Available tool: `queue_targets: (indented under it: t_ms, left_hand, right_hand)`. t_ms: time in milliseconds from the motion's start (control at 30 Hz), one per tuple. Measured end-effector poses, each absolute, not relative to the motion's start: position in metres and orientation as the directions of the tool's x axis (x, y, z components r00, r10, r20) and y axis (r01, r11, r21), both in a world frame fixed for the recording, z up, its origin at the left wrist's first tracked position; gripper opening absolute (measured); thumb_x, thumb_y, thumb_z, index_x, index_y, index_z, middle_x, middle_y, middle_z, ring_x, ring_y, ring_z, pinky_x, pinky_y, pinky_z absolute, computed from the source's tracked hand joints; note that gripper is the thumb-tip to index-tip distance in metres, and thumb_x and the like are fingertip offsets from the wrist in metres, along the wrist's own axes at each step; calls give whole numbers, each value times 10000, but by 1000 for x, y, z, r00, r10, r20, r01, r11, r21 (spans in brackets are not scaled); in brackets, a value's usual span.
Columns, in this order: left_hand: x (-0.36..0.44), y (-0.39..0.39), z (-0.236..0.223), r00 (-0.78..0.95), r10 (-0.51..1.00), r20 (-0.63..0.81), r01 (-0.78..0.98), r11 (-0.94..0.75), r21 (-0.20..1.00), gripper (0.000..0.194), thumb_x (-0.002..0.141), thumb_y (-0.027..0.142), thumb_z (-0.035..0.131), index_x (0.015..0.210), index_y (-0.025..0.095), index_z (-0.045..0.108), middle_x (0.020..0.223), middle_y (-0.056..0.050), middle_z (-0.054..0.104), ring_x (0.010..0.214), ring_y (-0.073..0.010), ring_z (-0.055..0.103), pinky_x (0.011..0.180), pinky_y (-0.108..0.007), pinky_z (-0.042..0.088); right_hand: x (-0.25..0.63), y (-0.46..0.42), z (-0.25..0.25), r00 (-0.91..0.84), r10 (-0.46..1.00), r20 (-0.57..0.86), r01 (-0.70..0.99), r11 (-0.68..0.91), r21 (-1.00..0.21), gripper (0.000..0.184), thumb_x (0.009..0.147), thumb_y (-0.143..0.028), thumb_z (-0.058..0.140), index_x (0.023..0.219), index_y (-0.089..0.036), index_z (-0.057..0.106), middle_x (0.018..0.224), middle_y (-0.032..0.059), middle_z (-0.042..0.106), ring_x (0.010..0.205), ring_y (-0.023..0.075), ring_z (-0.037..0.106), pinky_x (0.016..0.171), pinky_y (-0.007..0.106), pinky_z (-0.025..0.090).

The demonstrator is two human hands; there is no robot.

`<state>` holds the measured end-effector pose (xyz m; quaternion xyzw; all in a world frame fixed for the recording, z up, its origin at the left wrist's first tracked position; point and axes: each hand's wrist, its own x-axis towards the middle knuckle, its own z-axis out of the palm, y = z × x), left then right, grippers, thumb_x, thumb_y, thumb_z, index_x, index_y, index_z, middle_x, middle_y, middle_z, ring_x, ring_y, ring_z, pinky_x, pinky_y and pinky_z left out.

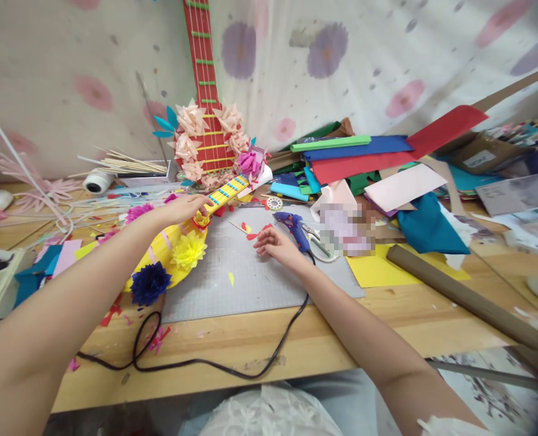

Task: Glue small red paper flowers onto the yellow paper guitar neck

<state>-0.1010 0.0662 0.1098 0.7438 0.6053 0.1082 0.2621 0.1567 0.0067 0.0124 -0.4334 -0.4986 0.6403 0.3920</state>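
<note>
Overall, bench [196, 342]: wooden, seen through my head camera.
Grey mat [246, 287]: flat upon it.
Yellow guitar [163, 247]: over the mat's left edge.
Left hand [196, 208]: on the guitar's neck; whether clasping, I cannot tell.
Right hand [275, 245]: above the mat, loosely curled, unladen.
Blue glue gun [295, 230]: just beside it.

The left hand [192, 208] touches a flower-trimmed yellow guitar [163, 244]; the right hand [274, 244], loosely curled, lies above a grey mat [246, 293] beside a blue glue gun [295, 231]; a red guitar [213, 140] stands behind.
</note>
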Motion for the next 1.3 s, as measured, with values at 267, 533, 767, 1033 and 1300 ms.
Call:
queue_targets:
  t_ms: [267,533,767,1033,1300]
  left_hand:
    - [-106,68,106,225,959,-172,837,-100,538,434,701,383,473,1062,201,630,885,-22,691,836,-192,610,720,-260,461]
    - [-107,69,105,231,946,-226,707,-3,707,433,560,309,627,979,211,675,723,-6,686,629,-169,603,542,-240,443]
    - [-105,66,107,199,956,-217,668,30,744,381,534,285,650,904,205,692,692,-11,685,610,-157,603,531,-229,431]
    - [-89,62,118,96,995,17,813,-89,575,363,666,315,572,995,192,661,802,-36,688,654,-163,589,580,-252,431]
    - [2,29,96,326,933,152,853,-360,377,339,716,190,542,1046,212,614,969,-27,657,876,-179,587,772,-281,443]
  right_hand:
    - [162,4,10,-299,938,-177,-60,-203,-977,293,535,-7,411,754,-180,501,671,-31,640,546,85,597,556,231,481]
    - [165,1,7,-263,939,-220,-57,-243,-968,305,554,6,396,775,-178,497,680,-21,635,547,91,601,561,240,476]
    - [165,2,3,-258,940,-222,-62,-245,-967,308,545,1,390,772,-180,492,668,-19,632,547,97,596,565,252,477]
    - [171,4,2,-258,951,-169,-64,-191,-979,285,527,-36,407,757,-181,492,683,-24,620,552,93,586,549,242,460]
    - [198,0,22,-351,933,-75,-7,-82,-997,177,640,-125,536,805,-185,513,791,-1,629,676,111,598,661,282,472]
